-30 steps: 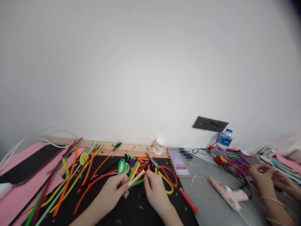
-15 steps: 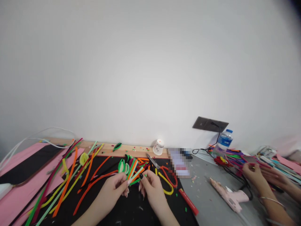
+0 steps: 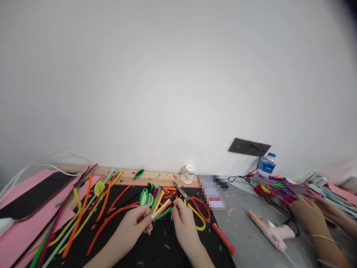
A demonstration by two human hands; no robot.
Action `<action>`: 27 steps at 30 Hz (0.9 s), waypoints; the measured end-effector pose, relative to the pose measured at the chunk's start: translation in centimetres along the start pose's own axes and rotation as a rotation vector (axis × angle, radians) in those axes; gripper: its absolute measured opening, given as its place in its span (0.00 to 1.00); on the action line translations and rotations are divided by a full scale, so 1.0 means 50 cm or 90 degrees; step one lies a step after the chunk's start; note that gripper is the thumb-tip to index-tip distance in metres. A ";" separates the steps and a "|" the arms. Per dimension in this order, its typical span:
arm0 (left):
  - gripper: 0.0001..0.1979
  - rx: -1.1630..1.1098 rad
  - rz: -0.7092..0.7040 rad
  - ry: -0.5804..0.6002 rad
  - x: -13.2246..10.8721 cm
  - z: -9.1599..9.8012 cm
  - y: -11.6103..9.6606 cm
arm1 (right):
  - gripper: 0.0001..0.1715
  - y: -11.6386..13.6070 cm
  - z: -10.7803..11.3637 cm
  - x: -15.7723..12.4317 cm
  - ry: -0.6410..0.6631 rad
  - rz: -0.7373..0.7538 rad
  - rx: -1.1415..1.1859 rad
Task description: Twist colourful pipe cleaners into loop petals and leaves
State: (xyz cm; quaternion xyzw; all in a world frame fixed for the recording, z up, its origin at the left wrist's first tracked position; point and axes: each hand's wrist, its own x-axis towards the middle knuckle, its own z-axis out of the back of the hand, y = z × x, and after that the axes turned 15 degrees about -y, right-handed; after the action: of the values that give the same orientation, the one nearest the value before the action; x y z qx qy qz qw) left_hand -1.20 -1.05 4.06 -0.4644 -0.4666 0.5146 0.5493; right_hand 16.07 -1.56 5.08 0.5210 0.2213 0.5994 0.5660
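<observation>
Near the middle of the black mat, my left hand [image 3: 138,219] is closed in a pinch on a small bundle of short pipe cleaners [image 3: 159,207] in green, white and orange, which fan out up and to the right. My right hand [image 3: 182,219] is on the other side of the bundle, thumb and forefinger pressed together by the tips of the strips. What it pinches is too small to make out. Bent green and pale green loops [image 3: 145,197] lie just behind the bundle. Scissors [image 3: 181,191] rest beyond my right hand, blades pointing up and left.
Long pipe cleaners [image 3: 80,219] spread over the left side on pink sheets [image 3: 16,245]. A paper cup [image 3: 187,174] stands upside down by the wall. To the right are a red stick [image 3: 224,239], a pink glue gun [image 3: 269,230], a water bottle [image 3: 265,169] and another person's hands [image 3: 306,216].
My right hand has shifted slightly right and up, away from my left hand. My left hand stays put with the bundle. The other person's hands have moved a little.
</observation>
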 end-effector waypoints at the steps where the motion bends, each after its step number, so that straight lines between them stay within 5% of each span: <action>1: 0.16 0.004 0.002 0.002 0.000 0.000 -0.003 | 0.13 -0.002 -0.001 0.001 0.005 -0.012 0.013; 10: 0.15 0.026 0.004 0.040 0.000 0.002 -0.007 | 0.15 -0.012 -0.005 0.008 0.088 -0.222 0.299; 19: 0.15 0.015 -0.012 -0.004 0.006 0.007 -0.004 | 0.22 -0.014 -0.016 0.005 0.134 -0.264 0.340; 27: 0.14 0.042 0.025 0.137 -0.003 -0.010 0.019 | 0.24 -0.001 -0.021 -0.003 0.152 -0.252 0.325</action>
State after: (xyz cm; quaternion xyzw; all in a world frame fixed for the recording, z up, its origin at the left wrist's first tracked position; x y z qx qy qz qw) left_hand -0.83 -1.18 3.05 -0.5076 -0.3783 0.4879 0.6009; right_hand 15.14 -1.35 4.61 0.5186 0.5255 0.4604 0.4928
